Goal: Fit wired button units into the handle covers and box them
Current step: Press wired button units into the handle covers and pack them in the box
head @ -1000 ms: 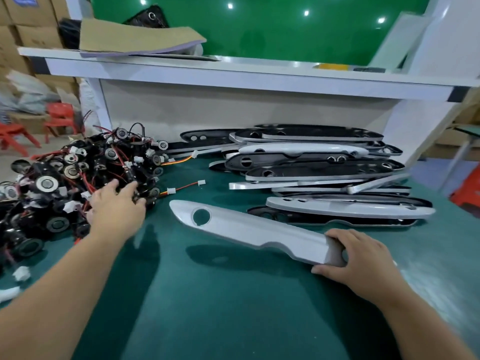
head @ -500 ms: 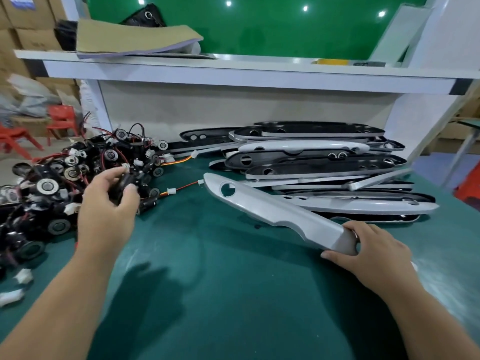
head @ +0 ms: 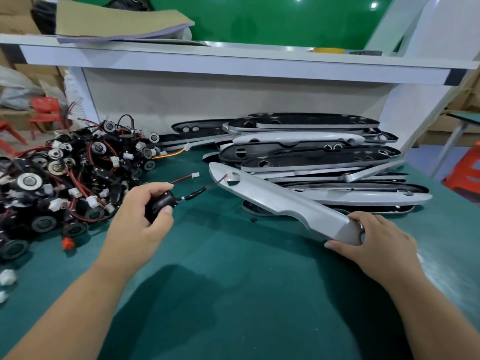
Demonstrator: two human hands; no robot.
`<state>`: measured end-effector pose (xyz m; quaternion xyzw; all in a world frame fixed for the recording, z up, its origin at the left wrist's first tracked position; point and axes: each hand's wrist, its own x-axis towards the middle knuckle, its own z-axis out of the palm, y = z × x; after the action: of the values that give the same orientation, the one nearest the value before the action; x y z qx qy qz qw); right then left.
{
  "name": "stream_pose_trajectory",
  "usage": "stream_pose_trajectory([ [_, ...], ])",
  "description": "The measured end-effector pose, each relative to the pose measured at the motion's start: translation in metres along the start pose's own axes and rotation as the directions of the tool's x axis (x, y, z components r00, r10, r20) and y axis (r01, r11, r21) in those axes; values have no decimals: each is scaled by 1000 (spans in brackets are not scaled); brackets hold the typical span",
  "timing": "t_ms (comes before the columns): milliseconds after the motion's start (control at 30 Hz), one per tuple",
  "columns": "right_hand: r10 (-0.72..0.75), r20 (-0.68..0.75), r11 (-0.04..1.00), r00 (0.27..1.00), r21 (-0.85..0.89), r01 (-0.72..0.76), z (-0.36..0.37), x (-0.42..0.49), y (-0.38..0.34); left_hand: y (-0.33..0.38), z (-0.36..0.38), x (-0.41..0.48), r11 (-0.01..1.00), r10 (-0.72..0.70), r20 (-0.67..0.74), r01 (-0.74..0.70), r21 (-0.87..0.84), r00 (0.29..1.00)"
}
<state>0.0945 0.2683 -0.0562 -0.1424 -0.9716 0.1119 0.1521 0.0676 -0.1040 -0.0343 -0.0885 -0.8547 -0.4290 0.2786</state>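
The left hand [head: 137, 222] has come away from the tangled heap of black, red-wired button units [head: 65, 172] with one black cylindrical button unit [head: 159, 203] pinched between thumb and curled fingers. A second ago it was only groping in the heap. The unit's dark sheathed lead [head: 205, 189] now stretches to the round hole [head: 235, 178] near the far tip of the long silver plastic handle cover [head: 280, 201]. The right hand [head: 376, 240] clasps that cover's near end and has swung it up, slanting towards the stack of spare covers [head: 311, 152]. Threading seems to be starting – seating and boxing remain, and no box shows.
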Motion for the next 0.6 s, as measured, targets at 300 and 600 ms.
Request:
stream_pose_trajectory([
  [300, -55, -10, 998, 998, -10, 55, 0, -2, -2, 9, 4, -7, 984, -35, 22, 38, -176, 999],
  [600, -346, -130, 936, 929, 25, 352, -4, -16, -26, 1, 4, -2, 993, 32, -86, -22, 113, 996],
])
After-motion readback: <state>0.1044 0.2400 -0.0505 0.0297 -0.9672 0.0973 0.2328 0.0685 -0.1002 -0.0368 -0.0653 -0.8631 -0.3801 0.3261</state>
